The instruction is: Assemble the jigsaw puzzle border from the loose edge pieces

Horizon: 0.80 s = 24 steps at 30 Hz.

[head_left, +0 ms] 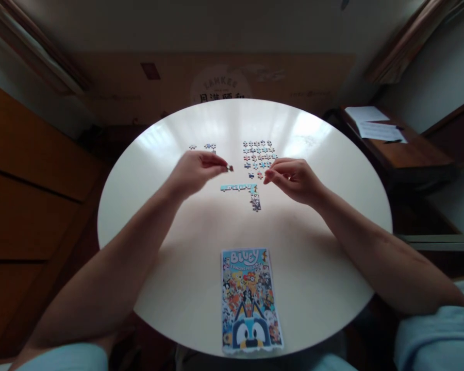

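My left hand (195,172) pinches a small jigsaw puzzle piece (230,168) between thumb and fingertips, above the left-middle of the table. Closed fingertips bring my right hand (296,180) beside the lower right of a grid of loose puzzle pieces (259,151); whether anything is in them I cannot make out. Between and below the hands lies a joined puzzle section (237,187), a light-blue strip with a darker leg running down from its right end. A few more puzzle pieces (210,146) sit behind my left hand, partly hidden by it.
A colourful Bluey picture sheet (251,304) lies at the near edge of the round white table (313,257). To the right, a wooden desk (417,159) carries papers (382,131) and dark pens. A wooden cabinet (27,211) stands at the left.
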### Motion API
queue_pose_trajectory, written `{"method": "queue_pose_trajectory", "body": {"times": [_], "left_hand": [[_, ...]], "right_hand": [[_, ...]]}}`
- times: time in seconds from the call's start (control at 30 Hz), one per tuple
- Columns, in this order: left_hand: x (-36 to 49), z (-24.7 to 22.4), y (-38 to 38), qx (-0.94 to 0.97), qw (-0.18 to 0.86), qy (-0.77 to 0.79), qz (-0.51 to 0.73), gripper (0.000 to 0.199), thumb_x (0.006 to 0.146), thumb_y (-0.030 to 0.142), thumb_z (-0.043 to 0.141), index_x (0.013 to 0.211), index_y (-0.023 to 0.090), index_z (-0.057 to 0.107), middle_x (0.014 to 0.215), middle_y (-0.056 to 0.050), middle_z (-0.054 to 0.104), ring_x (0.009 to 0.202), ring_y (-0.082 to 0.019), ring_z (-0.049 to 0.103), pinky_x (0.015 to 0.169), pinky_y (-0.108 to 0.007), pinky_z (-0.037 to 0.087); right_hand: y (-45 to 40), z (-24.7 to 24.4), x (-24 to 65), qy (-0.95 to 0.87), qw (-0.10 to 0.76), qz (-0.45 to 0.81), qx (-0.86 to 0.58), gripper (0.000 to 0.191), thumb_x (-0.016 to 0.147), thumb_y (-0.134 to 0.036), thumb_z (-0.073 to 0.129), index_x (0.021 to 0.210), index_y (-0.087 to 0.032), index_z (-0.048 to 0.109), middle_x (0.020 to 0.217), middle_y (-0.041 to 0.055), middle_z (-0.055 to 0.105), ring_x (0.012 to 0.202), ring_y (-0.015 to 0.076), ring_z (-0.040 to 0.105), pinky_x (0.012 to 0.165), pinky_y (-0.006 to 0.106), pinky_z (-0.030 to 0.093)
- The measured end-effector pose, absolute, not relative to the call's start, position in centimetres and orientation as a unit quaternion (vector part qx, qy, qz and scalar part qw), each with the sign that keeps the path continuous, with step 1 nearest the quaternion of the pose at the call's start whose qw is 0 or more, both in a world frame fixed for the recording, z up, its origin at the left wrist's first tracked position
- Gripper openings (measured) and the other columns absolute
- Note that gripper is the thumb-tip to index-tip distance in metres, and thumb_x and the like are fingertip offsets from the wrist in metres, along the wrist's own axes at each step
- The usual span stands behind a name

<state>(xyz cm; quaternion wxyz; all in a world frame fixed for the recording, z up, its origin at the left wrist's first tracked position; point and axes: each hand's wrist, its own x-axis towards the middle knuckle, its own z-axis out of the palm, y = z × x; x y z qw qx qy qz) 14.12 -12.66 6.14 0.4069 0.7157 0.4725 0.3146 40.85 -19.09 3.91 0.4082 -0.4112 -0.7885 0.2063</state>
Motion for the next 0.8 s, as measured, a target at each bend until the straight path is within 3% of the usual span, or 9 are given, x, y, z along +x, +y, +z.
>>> {"method": "queue_pose_trajectory", "body": {"times": [0.13,0.23,0.43,0.8], "left_hand": [[17.0,5.6,-15.6,0.724,0.504,0.429,0.194,0.011,0.079,0.020,0.075,0.089,0.017,0.077,0.077,-0.004,0.077,0.065,-0.013,0.065,0.061,-0.025,0.051],[17.4,4.8,-16.1,0.711,0.524,0.438,0.168,0.013,0.078,0.022,0.077,0.089,0.016,0.075,0.075,-0.003,0.076,0.065,-0.013,0.066,0.059,-0.024,0.050],[17.6,3.3,-16.4,0.727,0.517,0.422,0.160,0.010,0.078,0.024,0.077,0.084,0.017,0.074,0.081,-0.005,0.078,0.077,-0.017,0.072,0.070,-0.027,0.054],[17.8,3.6,-16.5,0.669,0.594,0.420,0.151,0.012,0.075,0.024,0.078,0.080,0.015,0.072,0.069,-0.003,0.073,0.057,-0.011,0.063,0.055,-0.022,0.049]], "right_hand": [[-18.8,4.5,41.9,-0.850,0.259,0.222,-0.401,0.014,0.093,-0.025,0.066,0.092,-0.018,0.079,0.078,0.0022,0.071,0.066,0.0107,0.059,0.060,0.025,0.042],[-18.7,4.6,42.2,-0.868,0.202,0.237,-0.387,0.013,0.090,-0.020,0.067,0.096,-0.020,0.079,0.083,0.0020,0.072,0.068,0.0110,0.061,0.062,0.024,0.044],[-19.0,4.6,41.7,-0.875,0.191,0.261,-0.360,0.010,0.088,-0.018,0.068,0.090,-0.019,0.078,0.081,0.0027,0.072,0.066,0.0114,0.062,0.062,0.024,0.045],[-19.1,4.7,41.0,-0.856,0.176,0.321,-0.365,0.012,0.092,-0.022,0.066,0.091,-0.018,0.078,0.079,0.0021,0.072,0.067,0.0116,0.062,0.063,0.024,0.045]]}}
